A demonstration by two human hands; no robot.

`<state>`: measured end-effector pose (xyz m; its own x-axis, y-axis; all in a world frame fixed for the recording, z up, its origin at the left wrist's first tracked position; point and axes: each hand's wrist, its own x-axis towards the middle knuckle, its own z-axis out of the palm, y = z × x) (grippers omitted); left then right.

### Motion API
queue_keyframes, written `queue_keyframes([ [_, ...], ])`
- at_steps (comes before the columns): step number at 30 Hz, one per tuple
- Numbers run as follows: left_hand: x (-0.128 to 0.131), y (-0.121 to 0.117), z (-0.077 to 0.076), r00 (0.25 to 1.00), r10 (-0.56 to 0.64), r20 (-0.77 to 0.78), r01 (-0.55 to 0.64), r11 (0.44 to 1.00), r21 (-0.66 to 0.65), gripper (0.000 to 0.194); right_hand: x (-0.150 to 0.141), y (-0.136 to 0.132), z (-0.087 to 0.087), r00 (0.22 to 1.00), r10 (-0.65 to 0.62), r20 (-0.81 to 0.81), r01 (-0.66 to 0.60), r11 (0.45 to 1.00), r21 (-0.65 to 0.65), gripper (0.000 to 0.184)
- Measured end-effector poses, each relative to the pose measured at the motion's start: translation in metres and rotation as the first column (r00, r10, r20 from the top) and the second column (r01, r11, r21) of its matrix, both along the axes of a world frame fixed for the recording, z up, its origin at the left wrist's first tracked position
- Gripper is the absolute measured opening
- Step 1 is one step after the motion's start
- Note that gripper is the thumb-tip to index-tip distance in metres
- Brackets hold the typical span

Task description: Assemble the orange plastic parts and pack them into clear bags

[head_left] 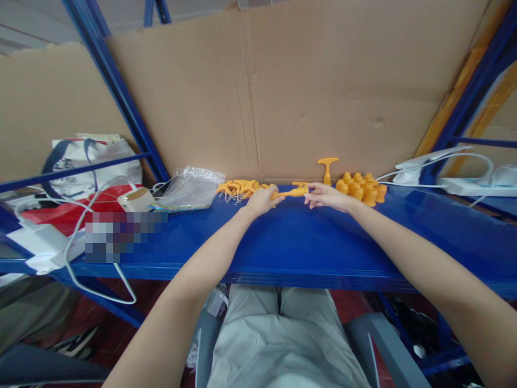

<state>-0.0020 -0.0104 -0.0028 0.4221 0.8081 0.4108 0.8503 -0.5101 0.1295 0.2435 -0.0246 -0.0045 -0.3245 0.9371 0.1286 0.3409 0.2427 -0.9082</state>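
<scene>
1. Yellow, plastic-looking piece [298, 192]: slender, ridged shaft at left, widening into a grooved body at right; both ends partly hidden by fingers.
2. Position: roughly level, just above the blue shelf [278, 242], strung between both hands.
3. Left hand [262, 200]: fingers wrapped about the shaft end. Right hand [326, 196]: thumb and fingers pinching the wide end.
4. Beside left hand: heap of yellow handles [240, 187] with metal spirals.
5. Behind right hand: upright T-topped piece [327, 171], same yellow; clustered yellow bodies [359, 188] to its right.
</scene>
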Motion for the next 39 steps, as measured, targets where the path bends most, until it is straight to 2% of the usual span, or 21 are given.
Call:
queue_keyframes([
  [3,-0.001,-0.001,0.001,1.0,-0.013,0.002,0.012,1.0,0.006,0.03,0.002,0.005,-0.004,0.998,0.028,-0.05,-0.026,0.999,0.042,0.044],
  [11,-0.001,-0.005,0.004,1.0,-0.014,-0.008,0.015,1.0,0.021,0.029,-0.002,0.0,-0.001,0.999,-0.016,-0.041,0.018,0.999,0.032,0.032],
  [16,-0.002,-0.004,0.005,0.998,-0.056,0.011,0.056,0.998,0.02,0.028,-0.004,-0.005,0.003,0.999,-0.04,-0.016,0.04,0.999,0.027,0.036],
  [21,-0.002,-0.004,0.004,0.998,-0.06,0.004,0.06,0.997,0.057,0.028,-0.005,-0.005,0.003,0.997,-0.043,-0.068,0.044,0.999,0.009,0.044],
  [31,-0.001,0.004,-0.004,0.997,-0.065,0.031,0.06,0.989,0.133,0.023,-0.012,-0.003,0.001,0.959,-0.074,-0.275,0.046,0.993,-0.107,0.041],
  [39,-0.001,0.005,-0.004,0.998,-0.07,-0.005,0.069,0.978,0.197,0.024,-0.02,-0.009,0.008,0.916,-0.222,-0.333,0.118,0.945,-0.306,0.036],
])
